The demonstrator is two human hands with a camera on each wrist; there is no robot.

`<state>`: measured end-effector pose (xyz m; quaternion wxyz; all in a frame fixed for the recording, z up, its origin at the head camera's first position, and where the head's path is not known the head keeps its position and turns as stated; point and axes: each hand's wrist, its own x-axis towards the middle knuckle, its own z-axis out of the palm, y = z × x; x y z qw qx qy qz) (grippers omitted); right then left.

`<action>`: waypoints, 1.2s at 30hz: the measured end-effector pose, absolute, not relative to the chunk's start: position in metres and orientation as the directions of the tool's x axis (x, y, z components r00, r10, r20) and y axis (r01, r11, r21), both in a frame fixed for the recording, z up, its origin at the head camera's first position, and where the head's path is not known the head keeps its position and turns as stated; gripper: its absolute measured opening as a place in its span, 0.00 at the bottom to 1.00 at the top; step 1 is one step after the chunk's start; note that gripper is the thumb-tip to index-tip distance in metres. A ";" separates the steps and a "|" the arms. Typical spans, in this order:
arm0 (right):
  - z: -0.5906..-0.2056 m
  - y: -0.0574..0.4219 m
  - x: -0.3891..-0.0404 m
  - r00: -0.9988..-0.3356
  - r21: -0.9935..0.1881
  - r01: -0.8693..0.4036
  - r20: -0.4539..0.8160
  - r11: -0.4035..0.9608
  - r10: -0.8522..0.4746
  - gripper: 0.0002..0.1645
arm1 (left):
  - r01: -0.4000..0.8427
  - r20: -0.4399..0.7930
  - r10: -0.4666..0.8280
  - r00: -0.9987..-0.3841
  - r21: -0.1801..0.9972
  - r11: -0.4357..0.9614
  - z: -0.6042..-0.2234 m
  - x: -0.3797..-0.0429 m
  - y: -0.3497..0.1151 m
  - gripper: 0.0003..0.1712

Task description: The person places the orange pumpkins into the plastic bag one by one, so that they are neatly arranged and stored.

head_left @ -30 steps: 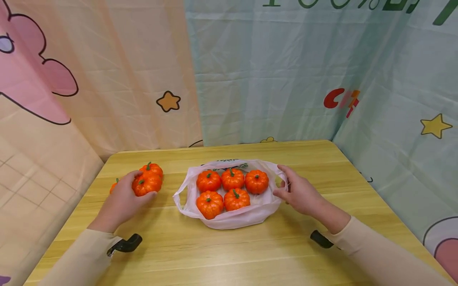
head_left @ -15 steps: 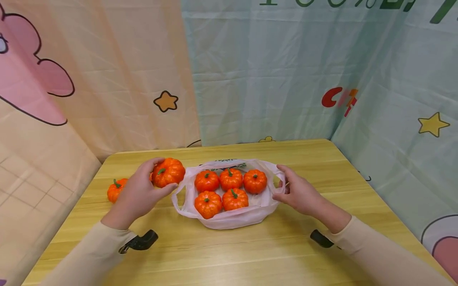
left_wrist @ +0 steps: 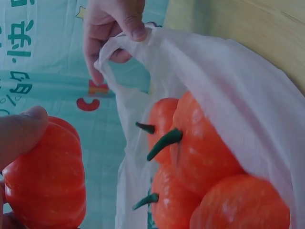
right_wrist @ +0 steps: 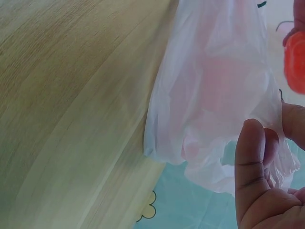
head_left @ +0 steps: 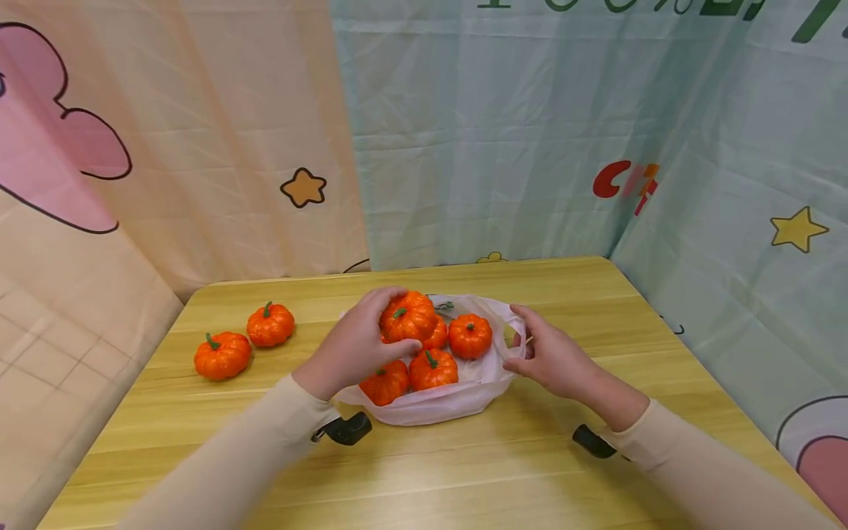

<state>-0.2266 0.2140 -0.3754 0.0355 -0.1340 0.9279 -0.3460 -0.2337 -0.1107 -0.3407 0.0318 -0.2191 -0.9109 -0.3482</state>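
Teal curtain [head_left: 490,147], green "%" [left_wrist: 6,104] legible; left fingers [head_left: 386,294] clamped on pumpkin [head_left: 414,316], right fingers [head_left: 531,319] pinching white bag [head_left: 427,414].

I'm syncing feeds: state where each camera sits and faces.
Head: on the head, forward and down at bag, left hand, right hand, sleeves.
Left wrist: on that wrist, towards held pumpkin and bag; both hands show.
Right wrist: on that wrist, towards bag and table; both hands show.
Wrist views share bag and held pumpkin.
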 end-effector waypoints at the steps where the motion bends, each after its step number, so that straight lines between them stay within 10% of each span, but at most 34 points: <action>1: -0.376 0.214 -0.227 -0.961 -0.651 -0.228 0.031 0.724 -0.275 0.56 | 0.428 0.206 0.389 -0.898 0.615 0.662 -0.342 -0.235 -0.104 0.45; 36: -0.374 0.217 -0.225 -0.957 -0.668 -0.238 0.036 0.705 -0.289 0.56 | 0.512 0.075 0.586 -0.807 0.585 0.629 -0.390 -0.248 -0.031 0.45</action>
